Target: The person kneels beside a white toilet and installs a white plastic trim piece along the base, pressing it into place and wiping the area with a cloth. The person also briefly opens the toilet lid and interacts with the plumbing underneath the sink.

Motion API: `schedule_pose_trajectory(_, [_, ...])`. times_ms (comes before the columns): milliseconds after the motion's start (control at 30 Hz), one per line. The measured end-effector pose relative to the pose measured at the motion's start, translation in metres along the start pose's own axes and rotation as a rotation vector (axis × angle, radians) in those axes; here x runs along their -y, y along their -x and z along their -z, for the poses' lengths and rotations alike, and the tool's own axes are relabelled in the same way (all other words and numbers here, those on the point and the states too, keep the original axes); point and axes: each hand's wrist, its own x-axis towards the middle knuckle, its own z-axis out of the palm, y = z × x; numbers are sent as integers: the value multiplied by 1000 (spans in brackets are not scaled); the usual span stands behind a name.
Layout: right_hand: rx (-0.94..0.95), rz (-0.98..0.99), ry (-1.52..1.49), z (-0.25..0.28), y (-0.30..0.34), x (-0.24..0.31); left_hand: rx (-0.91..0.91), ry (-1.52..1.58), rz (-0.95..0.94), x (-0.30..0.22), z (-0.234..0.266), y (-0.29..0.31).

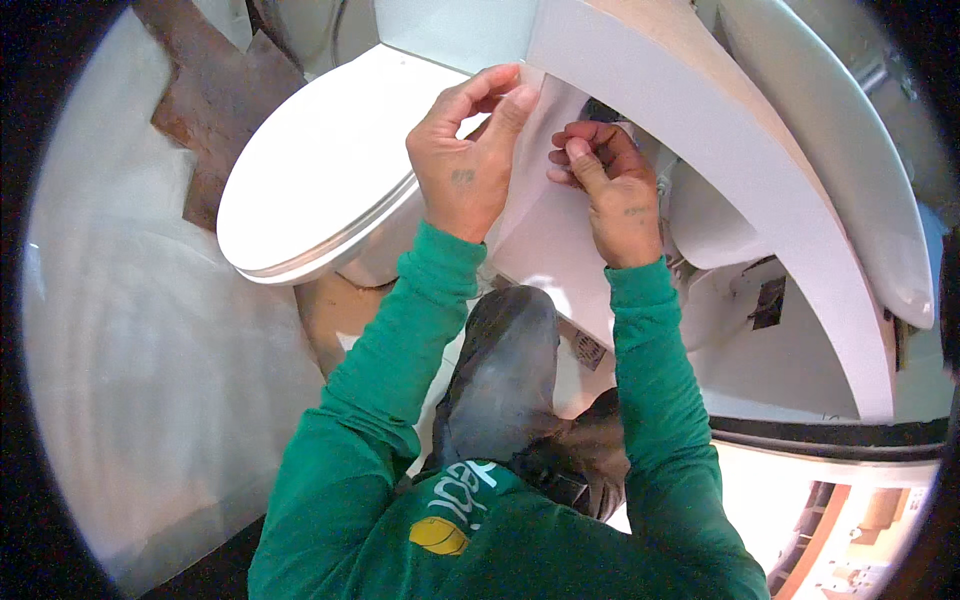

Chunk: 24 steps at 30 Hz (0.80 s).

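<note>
My left hand (pixel 465 160) is raised beside the front edge of a white vanity cabinet (pixel 690 110). Its thumb and index finger close in a pinch by the cabinet's upright side panel (pixel 530 185); what lies between them is too small to make out. In front of the cabinet's open space is my right hand (pixel 615 195), the thumb pressed to the curled fingers. Anything in that pinch is hidden. Inside the cabinet, behind the right hand, hangs the white underside of a basin (pixel 715 215).
A white toilet (pixel 320 165) with its lid down stands close on the left. A pale basin rim (pixel 850 150) curves above the cabinet at right. Brown sheeting (pixel 225 95) lies at far left, and a small printed label (pixel 588 349) sits low near my knee (pixel 505 350).
</note>
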Motion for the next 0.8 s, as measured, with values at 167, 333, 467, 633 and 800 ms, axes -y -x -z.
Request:
schedule_pose_trajectory(167, [-39,8,-54,-5,2,17,17,-96,26,-7,-4,3])
schedule_pose_trajectory(333, [-85,282,66,-19,-23,-4,58,-58,-84,13,2,-8])
schedule_pose_trajectory(467, [-88,531,376,-13,-48,-18,64,164,73,5,0,-12])
schedule_pose_trajectory(633, [-39,468,561,-20,-46,-8,70,211,119,4,2,-22])
schedule_pose_trajectory(800, [36,668,1128,-7,-52,-4,51,174,58,4,-7,-21])
